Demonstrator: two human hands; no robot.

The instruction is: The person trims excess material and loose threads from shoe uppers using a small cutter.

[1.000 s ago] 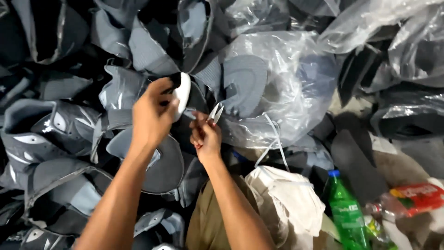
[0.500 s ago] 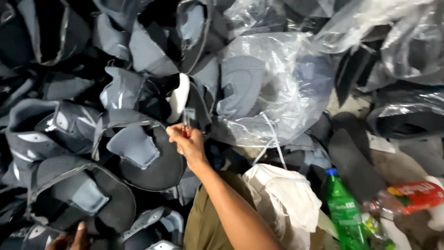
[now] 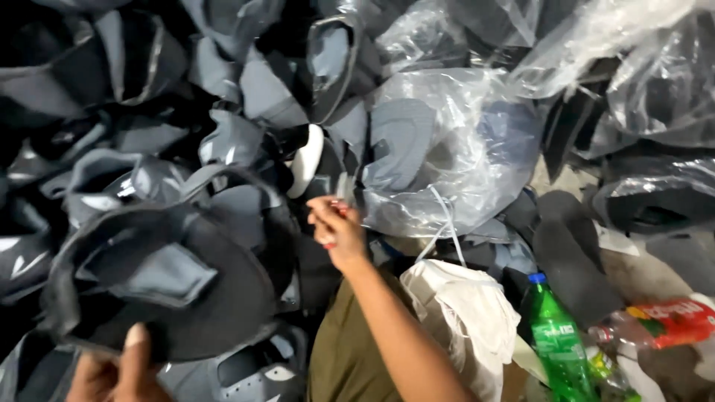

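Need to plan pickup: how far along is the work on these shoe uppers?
Done: some uppers sit in a clear bag, finished or not unclear. In hand: left hand grips a dark grey upper; right hand pinches a small blurred item. Left: the loose heap.

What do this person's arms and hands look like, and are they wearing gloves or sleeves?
Both hands are bare, no gloves. The right hand and its forearm show no sleeve, watch or bracelet. Only the thumb and knuckles of the left hand show at the lower edge, so its arm is out of view.
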